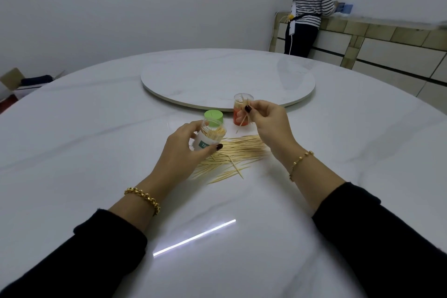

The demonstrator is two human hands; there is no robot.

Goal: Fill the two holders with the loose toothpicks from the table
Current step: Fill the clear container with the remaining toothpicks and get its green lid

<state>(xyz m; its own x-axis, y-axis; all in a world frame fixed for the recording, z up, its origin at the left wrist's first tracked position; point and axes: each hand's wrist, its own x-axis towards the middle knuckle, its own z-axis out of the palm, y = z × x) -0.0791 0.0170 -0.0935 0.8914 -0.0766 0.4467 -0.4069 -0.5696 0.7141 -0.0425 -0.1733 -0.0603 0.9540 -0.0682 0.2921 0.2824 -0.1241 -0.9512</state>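
Observation:
My left hand (183, 147) grips a clear toothpick holder (209, 139) with a white label, tilted toward the right and packed with toothpicks. Its green lid (213, 118) stands on the table just behind it. My right hand (268, 120) pinches a few toothpicks (246, 113) in the air, in front of a second clear holder (242, 110) with a red base that stands upright with a few toothpicks inside. A pile of loose toothpicks (232, 155) lies on the white table between and below my hands.
A round white turntable (227, 80) lies on the marble table (96, 128) behind the holders. A person in a striped top stands at a counter (387, 38) at the back right. A cardboard box (14, 82) sits on the floor at the far left.

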